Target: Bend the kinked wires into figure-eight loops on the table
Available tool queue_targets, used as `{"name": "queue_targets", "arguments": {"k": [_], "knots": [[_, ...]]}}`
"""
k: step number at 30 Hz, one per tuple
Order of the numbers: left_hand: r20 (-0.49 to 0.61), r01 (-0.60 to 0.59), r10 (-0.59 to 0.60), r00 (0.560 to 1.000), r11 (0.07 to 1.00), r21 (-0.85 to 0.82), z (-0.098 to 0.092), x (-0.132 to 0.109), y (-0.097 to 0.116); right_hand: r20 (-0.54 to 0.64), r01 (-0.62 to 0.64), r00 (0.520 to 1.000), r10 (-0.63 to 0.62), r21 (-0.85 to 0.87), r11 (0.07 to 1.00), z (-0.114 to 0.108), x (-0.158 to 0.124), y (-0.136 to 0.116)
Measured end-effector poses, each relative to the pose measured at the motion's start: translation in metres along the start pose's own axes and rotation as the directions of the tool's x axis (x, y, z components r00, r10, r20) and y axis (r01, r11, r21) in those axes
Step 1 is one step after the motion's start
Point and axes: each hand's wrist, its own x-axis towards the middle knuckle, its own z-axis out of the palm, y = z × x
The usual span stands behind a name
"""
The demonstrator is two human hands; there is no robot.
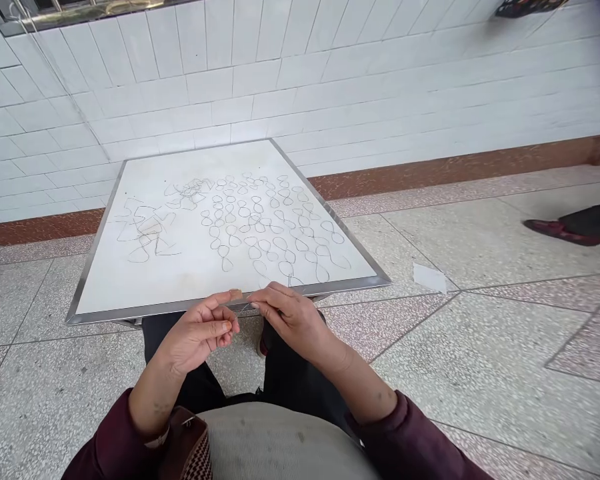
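My left hand [200,332] and my right hand [289,315] meet just below the near edge of a white board [190,280] with a metal rim. Both pinch a thin wire piece [243,308] stretched between their fingertips. On the board lie several rows of small wire loops [265,227], each twisted like a figure eight. A looser tangle of bent wire [143,230] sits on the board's left side, and a smaller tangle [190,192] lies near its far middle.
The board stands low over a speckled stone floor, close to a white tiled wall with a red-brown skirting. A scrap of white paper [430,277] lies on the floor to the right. Another person's shoe and trouser leg [570,227] show at the right edge.
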Motion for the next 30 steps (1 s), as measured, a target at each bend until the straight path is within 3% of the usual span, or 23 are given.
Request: {"name": "queue_targets", "arguments": {"k": [5,8,10,12,15,19,25,30], "knots": [[-0.049,-0.006,0.005,0.999,1.000,-0.014,-0.027,-0.006,0.000,0.016,-0.010,1.000,0.011,-0.064,0.998,0.011,0.014,-0.002],[-0.092,-0.008,0.013,0.996,0.999,0.048,-0.044,-0.012,0.009,-0.103,-0.105,0.991,0.083,-0.230,0.968,0.009,0.023,0.004],[-0.165,-0.053,0.069,0.984,0.994,0.099,-0.052,-0.014,0.020,-0.167,-0.147,0.981,0.100,-0.296,0.944,0.006,0.027,0.007],[-0.243,-0.114,0.154,0.958,0.979,0.170,-0.056,-0.014,0.031,-0.162,-0.106,0.985,0.056,-0.318,0.942,0.005,0.030,0.005],[-0.237,-0.148,0.220,0.946,0.946,0.287,-0.051,-0.008,0.041,-0.125,0.013,0.991,-0.057,-0.324,0.946,0.014,0.034,-0.003],[-0.099,-0.103,0.137,0.986,0.952,0.289,-0.038,0.001,0.040,-0.096,0.136,0.980,-0.172,-0.302,0.944,0.031,0.040,-0.013],[-0.068,-0.110,0.117,0.991,0.990,0.094,-0.034,-0.006,0.034,-0.137,0.135,0.972,-0.190,-0.332,0.934,0.036,0.040,-0.010],[-0.017,-0.046,0.048,0.999,0.996,0.079,-0.022,-0.006,0.028,-0.121,0.166,0.966,-0.228,-0.384,0.908,0.028,0.029,-0.007]]}}
